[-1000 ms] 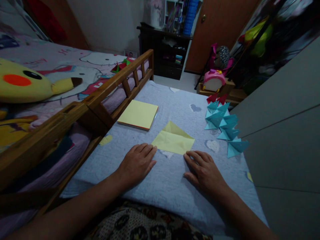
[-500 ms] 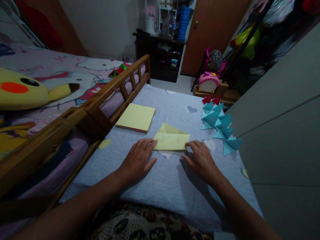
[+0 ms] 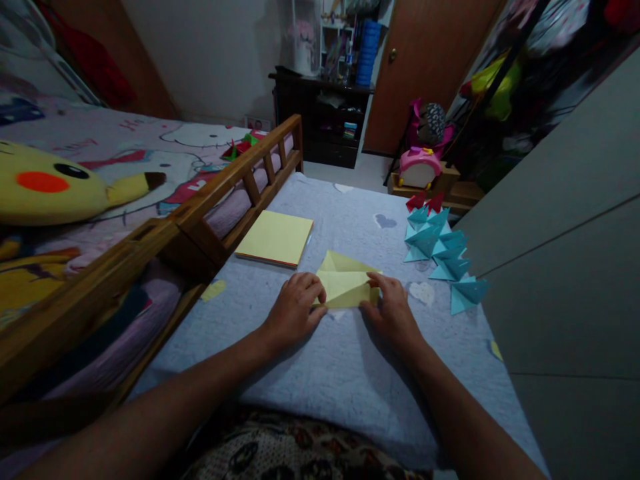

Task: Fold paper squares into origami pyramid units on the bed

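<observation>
At the far left, a yellow plush toy (image 3: 50,200) is seen on printed bedding (image 3: 110,127), bounded by a wooden rail (image 3: 230,172). Beside the rail, a stack of square paper (image 3: 275,238) is set on a blue-grey cloth (image 3: 340,373). Just nearer, the left hand (image 3: 295,307) is curled, with the left end of a yellow sheet (image 3: 345,290) apparently pinched between fingertips and thumb. The sheet, partly folded, is laid on the cloth between the hands, its peak pointed away. Its right end is covered by the right hand (image 3: 393,307), fingers at the upper edge and thumb at the lower; whether it is pinched cannot be told. For a clean fold, both ends should be held level, the edges matched before any creasing, and the crease pressed outward from the middle. Farther right, teal folded pieces (image 3: 425,240) are clustered near red ones (image 3: 417,201).
</observation>
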Motion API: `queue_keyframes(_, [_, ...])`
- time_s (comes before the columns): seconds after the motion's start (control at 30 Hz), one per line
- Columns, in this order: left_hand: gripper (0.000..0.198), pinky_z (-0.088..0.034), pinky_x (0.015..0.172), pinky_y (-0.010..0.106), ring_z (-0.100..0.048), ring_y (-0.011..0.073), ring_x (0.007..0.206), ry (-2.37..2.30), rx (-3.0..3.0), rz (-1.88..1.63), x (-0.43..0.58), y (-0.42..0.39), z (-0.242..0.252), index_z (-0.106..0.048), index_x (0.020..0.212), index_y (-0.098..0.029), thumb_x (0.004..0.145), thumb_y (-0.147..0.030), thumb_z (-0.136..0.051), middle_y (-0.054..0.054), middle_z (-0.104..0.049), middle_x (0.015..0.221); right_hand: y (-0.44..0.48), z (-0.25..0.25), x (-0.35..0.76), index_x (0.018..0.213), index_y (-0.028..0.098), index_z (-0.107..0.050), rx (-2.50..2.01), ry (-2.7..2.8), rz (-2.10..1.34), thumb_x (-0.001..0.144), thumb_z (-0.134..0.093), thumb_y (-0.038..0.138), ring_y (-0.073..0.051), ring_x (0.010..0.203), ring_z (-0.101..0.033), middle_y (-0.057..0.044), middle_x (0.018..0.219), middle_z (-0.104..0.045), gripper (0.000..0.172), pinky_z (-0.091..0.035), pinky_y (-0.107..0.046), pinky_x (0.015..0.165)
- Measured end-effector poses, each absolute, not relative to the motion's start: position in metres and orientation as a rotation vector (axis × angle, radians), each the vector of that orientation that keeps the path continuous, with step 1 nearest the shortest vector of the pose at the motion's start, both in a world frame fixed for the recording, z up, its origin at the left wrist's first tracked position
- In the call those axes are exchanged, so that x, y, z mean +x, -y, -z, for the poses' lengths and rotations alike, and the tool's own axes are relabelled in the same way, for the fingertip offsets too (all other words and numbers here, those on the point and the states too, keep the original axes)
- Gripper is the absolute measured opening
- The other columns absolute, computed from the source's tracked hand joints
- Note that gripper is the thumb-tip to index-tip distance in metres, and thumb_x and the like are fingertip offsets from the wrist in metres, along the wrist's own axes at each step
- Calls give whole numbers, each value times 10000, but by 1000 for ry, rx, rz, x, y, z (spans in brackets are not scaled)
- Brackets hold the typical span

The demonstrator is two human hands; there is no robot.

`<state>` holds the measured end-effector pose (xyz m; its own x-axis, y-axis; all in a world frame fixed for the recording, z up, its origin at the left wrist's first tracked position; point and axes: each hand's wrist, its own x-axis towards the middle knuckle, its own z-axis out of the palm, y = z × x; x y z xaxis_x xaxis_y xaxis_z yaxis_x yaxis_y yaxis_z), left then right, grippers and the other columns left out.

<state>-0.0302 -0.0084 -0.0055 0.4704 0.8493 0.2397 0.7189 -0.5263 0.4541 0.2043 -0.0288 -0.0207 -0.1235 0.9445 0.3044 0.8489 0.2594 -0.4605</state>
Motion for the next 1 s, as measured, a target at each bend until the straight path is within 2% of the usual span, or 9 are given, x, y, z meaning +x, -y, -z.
queue_keyframes(0.07, [110, -436, 915, 413, -552, 253, 1054, -1312, 2530, -709, -30, 12, 4, -592, 844, -206, 828, -106, -633, 48, -646, 1025, 28, 18, 206, 993, 213, -653, -1548, 2033, -172, 836, -544, 124, -268, 1030, -529, -85, 1019, -661, 210, -421, -418, 898])
queue_keyframes(0.17, [93, -407, 973, 437, -566, 261, 1134, -1091, 2793, -884, -30, 18, 2, -609, 874, -197, 878, -107, -584, 62, -692, 1067, 29, 13, 205, 797, 219, -615, -1408, 1993, -22, 800, -564, 49, -248, 965, -527, -64, 952, -638, 177, -425, -396, 848])
queue_keyframes(0.27, [123, -440, 942, 383, -607, 227, 1076, -826, 2984, -939, -30, 23, -1, -627, 921, -178, 942, -117, -522, 73, -708, 1063, 30, 9, 204, 787, 226, -584, -1270, 1948, 31, 837, -550, 48, -224, 898, -536, -58, 931, -612, 188, -454, -365, 789])
queue_keyframes(0.4, [165, -467, 941, 385, -623, 228, 1055, -824, 3030, -860, -34, 26, -1, -634, 1057, -161, 992, -155, -482, 92, -703, 1102, 31, 10, 205, 823, 235, -547, -1147, 1943, -84, 902, -483, 60, -186, 881, -589, -54, 954, -609, 202, -499, -307, 754])
queue_keyframes(0.67, [161, -509, 976, 414, -615, 245, 1153, -615, 3094, -916, -44, 24, 2, -652, 921, -159, 974, -104, -511, 82, -714, 1130, 31, 16, 207, 841, 240, -489, -1179, 1928, -310, 813, -466, 1, -187, 967, -622, -68, 1051, -615, 241, -526, -318, 822])
queue_keyframes(0.77, [160, -547, 923, 400, -640, 233, 1091, -522, 3116, -842, -39, 25, 4, -653, 879, -156, 975, -115, -531, 81, -721, 1078, 30, 19, 212, 966, 233, -519, -1259, 2008, -405, 808, -493, 35, -220, 1068, -604, -105, 1159, -591, 255, -530, -375, 905])
queue_keyframes(0.83, [169, -566, 880, 391, -659, 218, 1029, -489, 3108, -773, -36, 25, 5, -651, 860, -162, 970, -111, -534, 83, -722, 1028, 30, 20, 218, 1166, 218, -512, -1312, 2054, -407, 803, -517, 63, -254, 1194, -551, -136, 1268, -549, 395, -493, -440, 1010])
queue_keyframes(0.9, [175, -574, 851, 391, -666, 211, 995, -477, 3084, -715, -34, 24, 5, -651, 863, -170, 963, -99, -526, 85, -719, 992, 30, 18, 226, 1368, 208, -424, -1353, 2079, -340, 801, -550, 105, -289, 1292, -478, -162, 1360, -495, 590, -432, -505, 1085])
queue_keyframes(1.0, [167, -578, 842, 390, -662, 214, 995, -456, 3052, -674, -32, 22, 5, -650, 882, -176, 949, -89, -523, 86, -710, 964, 32, 11, 230, 1496, 220, -329, -1362, 2113, -168, 823, -590, 165, -323, 1339, -426, -171, 1429, -461, 724, -373, -556, 1114])
